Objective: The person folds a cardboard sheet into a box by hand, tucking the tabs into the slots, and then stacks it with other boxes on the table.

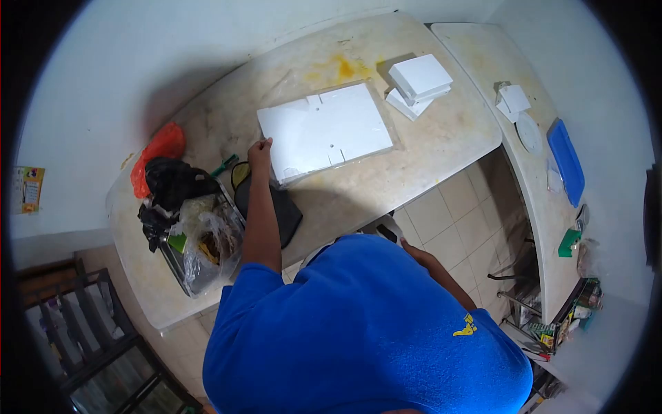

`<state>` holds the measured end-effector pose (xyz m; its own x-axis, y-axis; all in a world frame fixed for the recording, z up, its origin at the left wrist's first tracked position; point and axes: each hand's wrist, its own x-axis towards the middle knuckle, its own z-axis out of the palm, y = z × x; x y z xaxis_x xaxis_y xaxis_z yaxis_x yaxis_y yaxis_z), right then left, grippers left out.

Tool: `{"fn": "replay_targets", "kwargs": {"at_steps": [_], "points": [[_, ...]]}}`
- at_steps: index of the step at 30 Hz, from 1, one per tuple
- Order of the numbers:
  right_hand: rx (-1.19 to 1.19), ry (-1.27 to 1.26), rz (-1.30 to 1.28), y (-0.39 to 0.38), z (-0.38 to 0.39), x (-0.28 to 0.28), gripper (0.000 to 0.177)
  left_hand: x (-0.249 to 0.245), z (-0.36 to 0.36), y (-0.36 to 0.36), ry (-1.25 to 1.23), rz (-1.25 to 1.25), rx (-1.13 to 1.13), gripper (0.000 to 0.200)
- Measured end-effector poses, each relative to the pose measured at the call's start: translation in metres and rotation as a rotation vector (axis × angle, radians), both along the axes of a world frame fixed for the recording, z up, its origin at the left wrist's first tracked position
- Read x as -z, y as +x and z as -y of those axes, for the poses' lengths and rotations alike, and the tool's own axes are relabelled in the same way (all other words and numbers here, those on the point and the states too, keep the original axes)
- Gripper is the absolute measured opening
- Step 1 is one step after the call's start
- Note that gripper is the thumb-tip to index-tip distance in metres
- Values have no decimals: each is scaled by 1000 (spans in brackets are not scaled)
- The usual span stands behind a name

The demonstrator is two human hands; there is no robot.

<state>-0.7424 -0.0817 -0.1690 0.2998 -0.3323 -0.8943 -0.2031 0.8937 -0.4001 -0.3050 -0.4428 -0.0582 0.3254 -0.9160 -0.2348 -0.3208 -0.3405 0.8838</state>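
My left hand (pixel 260 153) is at the left edge of a stack of flat white cardboard sheets (pixel 331 131) in clear plastic on the table. Its fingers are closed at that edge and seem to pinch it. My right hand (pixel 412 251) hangs low by my waist, beyond the table's front edge. My body hides most of its fingers, and a small dark object (pixel 387 234) shows close by. Under my left forearm lies a dark grey bag (pixel 281 217). A green-handled tool (pixel 225 164) is left of the wrist.
On the marble-topped table (pixel 427 162), white boxes (pixel 420 76) sit back right. At left are a red bag (pixel 157 155), black bags (pixel 176 183) and a clear bag (pixel 210 252) on a tray. A side counter (pixel 476 52) holds a blue lid (pixel 567 162).
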Motion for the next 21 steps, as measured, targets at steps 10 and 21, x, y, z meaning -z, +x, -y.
{"fn": "replay_targets", "kwargs": {"at_steps": [10,21], "points": [[-120,-122,-321,28,7,-28,93,35,-28,-4,39,-300,-77,23],[-187,-315,-190,31,39,-107,85,-25,-60,50,-304,192,-155,31]]}}
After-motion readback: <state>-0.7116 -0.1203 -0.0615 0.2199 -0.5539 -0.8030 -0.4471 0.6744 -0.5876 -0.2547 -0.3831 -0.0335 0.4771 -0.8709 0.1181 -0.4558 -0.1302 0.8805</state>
